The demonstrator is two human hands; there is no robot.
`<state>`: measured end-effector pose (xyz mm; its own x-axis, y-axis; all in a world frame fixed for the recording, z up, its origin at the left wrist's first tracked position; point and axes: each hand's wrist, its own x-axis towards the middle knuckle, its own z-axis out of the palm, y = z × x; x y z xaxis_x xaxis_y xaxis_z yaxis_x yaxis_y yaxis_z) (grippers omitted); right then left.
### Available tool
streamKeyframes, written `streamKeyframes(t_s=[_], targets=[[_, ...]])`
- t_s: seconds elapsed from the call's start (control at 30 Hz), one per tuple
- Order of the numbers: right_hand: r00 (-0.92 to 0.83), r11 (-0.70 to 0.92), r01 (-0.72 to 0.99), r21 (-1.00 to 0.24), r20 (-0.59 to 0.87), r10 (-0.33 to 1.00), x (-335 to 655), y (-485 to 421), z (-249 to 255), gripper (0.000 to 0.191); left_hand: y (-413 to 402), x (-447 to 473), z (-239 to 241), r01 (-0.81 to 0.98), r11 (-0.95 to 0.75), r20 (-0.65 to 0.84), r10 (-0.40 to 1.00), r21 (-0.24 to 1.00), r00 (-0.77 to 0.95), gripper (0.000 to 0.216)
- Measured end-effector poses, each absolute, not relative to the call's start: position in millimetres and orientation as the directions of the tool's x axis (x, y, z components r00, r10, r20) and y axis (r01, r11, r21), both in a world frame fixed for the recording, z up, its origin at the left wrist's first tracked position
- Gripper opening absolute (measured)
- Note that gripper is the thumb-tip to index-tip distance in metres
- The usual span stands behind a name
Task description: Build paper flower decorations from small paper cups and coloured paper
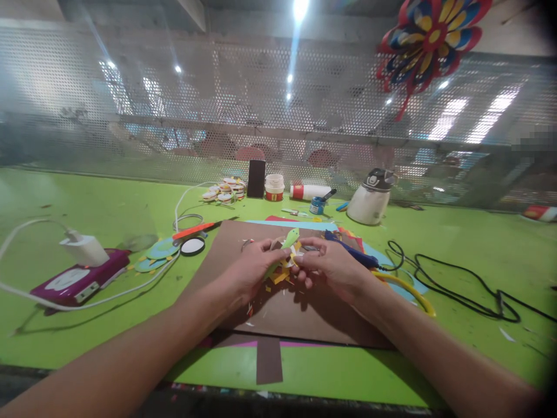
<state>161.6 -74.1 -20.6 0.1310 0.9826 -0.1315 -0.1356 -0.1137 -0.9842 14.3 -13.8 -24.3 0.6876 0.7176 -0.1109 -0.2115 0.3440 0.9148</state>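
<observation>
Above the brown board [235,244], my left hand [256,264] pinches a light green foam or paper figure [291,235], which has a small dark eye spot at its upper end. My right hand [326,261] closes thumb and fingers on the side of a small white and yellow piece [296,251] against the figure. Where the two pieces meet is partly covered by fingers. Yellow paper scraps [278,278] lie on the board beneath both hands. A dark blue tool [352,251] with a black cord rests just beyond my right hand.
An orange cutter [194,230] and a round white-topped disc [192,247] lie left of the board. Farther left is a purple power strip [98,278] with a white charger. A phone [256,179], a blue jar [317,205] and a white kettle-like container [369,200] stand behind. Black cable [461,261] loops right.
</observation>
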Motion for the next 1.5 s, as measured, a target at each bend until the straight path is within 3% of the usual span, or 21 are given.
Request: streamKeyframes(t_s=[0.2, 0.7, 1.03, 1.27, 1.5], targets=[[0.172, -0.104, -0.081, -0.991, -0.117, 0.978, 162.4, -73.5, -22.5, 0.035, -8.6, 15.5, -31.8, -0.184, 0.338, -0.135, 0.733, 0.923, 0.666, 0.019], [0.194, -0.05, -0.07, -0.996, -0.063, 0.979, 160.2, -73.4, -24.6, 0.041, -13.5, 16.7, -23.1, -0.202, 0.379, -0.162, 0.737, 0.903, 0.656, 0.004], [0.216, -0.077, -0.033, -0.996, -0.083, 0.973, 158.4, -75.7, -15.1, 0.045, -6.5, 13.8, -32.2, -0.206, 0.338, -0.1, 0.701, 0.918, 0.706, 0.014], [0.384, 0.027, 0.168, -0.985, 0.09, 0.919, 191.4, -72.4, 0.2, 0.031, -4.8, 9.8, -25.6, -0.174, 0.367, -0.162, 0.723, 0.914, 0.671, 0.023], [0.333, -0.104, 0.542, -0.834, 0.099, 0.938, 232.5, -80.5, 26.6, 0.024, 6.1, 3.9, -20.9, -0.216, 0.362, -0.158, 0.767, 0.907, 0.622, 0.027]])
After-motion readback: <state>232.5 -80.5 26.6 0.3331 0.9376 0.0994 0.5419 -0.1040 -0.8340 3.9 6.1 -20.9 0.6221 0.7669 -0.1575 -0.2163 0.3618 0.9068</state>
